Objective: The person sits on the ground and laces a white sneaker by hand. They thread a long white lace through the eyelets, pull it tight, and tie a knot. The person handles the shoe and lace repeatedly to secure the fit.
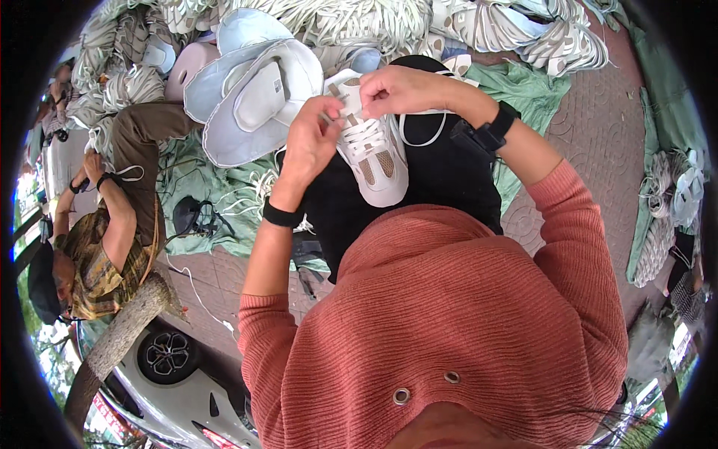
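Note:
A white and beige shoe upper (384, 179) with brown mesh panels lies over my lap, its toe toward me. White shoelace (364, 137) crosses its front, and a loose loop of it curves out to the right. My right hand (404, 90) is at the upper's top opening, fingers pinched on the shoelace. On the left edge of the opening is my left hand (313, 138), its thumb and fingers drawn together. What lies between those fingertips is too small to make out.
Pale nested shoe parts (258, 97) sit left of the upper. Bundles of laced uppers (359, 22) are piled beyond it. Green sheeting (535, 93) covers some paving. At left another person (112, 247) works with a lace, near a tree trunk (123, 329) and a parked car (176, 404).

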The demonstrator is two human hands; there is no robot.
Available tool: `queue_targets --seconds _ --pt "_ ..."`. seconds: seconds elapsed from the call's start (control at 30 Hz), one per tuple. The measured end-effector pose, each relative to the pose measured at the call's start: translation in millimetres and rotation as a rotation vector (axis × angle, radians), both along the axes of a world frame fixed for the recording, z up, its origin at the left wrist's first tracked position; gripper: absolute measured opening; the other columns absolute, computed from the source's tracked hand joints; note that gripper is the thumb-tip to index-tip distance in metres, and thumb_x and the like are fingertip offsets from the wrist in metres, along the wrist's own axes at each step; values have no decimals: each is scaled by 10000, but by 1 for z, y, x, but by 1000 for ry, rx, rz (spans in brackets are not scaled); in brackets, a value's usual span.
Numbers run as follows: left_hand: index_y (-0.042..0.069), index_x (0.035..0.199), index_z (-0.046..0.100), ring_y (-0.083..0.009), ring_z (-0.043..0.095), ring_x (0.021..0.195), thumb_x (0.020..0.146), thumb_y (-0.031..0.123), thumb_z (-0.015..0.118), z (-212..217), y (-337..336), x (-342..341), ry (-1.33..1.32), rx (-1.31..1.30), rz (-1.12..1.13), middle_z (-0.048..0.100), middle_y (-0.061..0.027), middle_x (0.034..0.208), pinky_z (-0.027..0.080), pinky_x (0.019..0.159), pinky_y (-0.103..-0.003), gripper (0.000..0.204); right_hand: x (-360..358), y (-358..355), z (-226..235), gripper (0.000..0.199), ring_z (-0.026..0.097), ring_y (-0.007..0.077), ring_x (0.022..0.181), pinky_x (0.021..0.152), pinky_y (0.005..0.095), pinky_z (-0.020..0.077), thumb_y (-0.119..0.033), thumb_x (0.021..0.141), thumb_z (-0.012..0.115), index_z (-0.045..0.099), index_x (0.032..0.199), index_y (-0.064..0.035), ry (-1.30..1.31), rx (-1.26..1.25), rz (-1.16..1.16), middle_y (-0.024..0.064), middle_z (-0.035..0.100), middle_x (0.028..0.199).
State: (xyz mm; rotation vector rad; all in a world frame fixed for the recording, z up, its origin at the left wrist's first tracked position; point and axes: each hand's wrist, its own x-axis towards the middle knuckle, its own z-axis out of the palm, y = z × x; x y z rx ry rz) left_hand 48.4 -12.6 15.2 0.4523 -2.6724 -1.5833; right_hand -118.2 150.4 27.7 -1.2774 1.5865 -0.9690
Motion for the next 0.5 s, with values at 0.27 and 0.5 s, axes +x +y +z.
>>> queue_targets --seconds 0.27,0.5 --pt "11 923 607 -392 584 796 814 58 637 34 37 22 188 -304 -224 535 -151 925 477 665 -422 123 -11 8 44 105 566 259 814 724 352 459 -58 847 581 582 949 -38 490 -257 -105 101 551 883" --pt "35 838 646 -288 606 726 785 133 695 112 5 147 -473 -110 -601 614 -122 797 455 619 -395 121 -57 45 35 299 563 210 840 742 312 463 129 768 459 599 966 -45 637 -78 -214 77 574 920"
